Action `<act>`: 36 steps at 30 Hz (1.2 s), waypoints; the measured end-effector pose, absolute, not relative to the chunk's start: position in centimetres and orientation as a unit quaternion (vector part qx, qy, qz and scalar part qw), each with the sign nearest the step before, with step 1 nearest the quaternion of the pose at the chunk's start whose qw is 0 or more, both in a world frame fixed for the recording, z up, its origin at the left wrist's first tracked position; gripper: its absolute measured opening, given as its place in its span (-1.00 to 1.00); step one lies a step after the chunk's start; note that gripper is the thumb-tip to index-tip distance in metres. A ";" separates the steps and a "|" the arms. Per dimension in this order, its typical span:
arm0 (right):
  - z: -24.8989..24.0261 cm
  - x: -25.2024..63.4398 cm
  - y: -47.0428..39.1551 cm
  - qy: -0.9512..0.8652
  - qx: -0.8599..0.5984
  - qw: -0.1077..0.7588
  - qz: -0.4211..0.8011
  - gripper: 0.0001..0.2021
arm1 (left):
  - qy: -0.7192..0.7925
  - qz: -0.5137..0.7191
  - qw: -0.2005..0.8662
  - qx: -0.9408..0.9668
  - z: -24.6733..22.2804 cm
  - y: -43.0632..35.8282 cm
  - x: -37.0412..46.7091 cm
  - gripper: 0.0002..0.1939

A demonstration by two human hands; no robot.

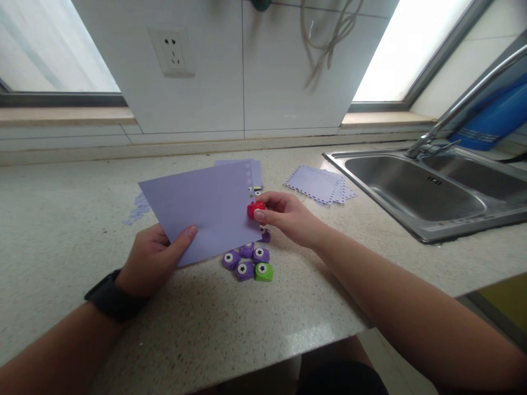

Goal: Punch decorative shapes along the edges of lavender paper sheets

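My left hand (pixel 158 252) grips a sheet of purple paper (pixel 201 208) by its lower left part, thumb on top and fingers beneath. A red craft punch (pixel 254 210) sits at the paper's right edge, pinched between the thumb and fingers of my right hand (pixel 284 215). Above the punch, a row of small punched holes runs along that edge up to the top corner. Below the sheet lie several purple craft punches (pixel 244 270) and a green craft punch (pixel 264 271). Part of this group is hidden under the paper.
More purple sheets (pixel 257 170) lie behind the held one. To the right is a stack of purple sheets with punched edges (pixel 315 184), beside a steel sink (pixel 411 186) with a faucet (pixel 436 140). Small purple paper bits (pixel 138 209) are scattered at left on the speckled countertop (pixel 61 230).
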State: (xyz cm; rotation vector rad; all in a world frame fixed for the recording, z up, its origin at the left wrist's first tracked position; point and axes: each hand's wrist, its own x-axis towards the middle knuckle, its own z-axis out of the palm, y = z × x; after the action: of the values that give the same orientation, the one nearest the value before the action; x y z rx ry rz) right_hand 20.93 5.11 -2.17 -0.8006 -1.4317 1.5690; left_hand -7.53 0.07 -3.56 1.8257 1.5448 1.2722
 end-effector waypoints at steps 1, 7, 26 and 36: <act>-2.1 20.9 5.1 -0.572 -0.319 0.422 0.627 -0.71 | 0.557 0.459 0.217 0.657 -3.6 0.1 -7.5 -0.90; -2.1 20.8 5.1 -0.570 -0.313 0.423 0.631 -0.71 | 0.564 0.460 0.222 0.649 -3.6 0.1 -7.6 -0.91; -2.2 20.7 5.0 -0.564 -0.312 0.426 0.635 -0.70 | 0.562 0.458 0.211 0.655 -3.6 0.0 -7.6 -0.89; -2.2 20.8 5.0 -0.564 -0.310 0.424 0.637 -0.70 | 0.561 0.457 0.223 0.653 -3.5 0.0 -7.5 -0.90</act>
State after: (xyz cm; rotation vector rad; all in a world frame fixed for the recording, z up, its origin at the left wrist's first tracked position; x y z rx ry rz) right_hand 20.78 5.00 -2.24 -0.7763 -1.4101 1.5948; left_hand -7.52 0.04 -3.50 1.8040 1.5499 1.2611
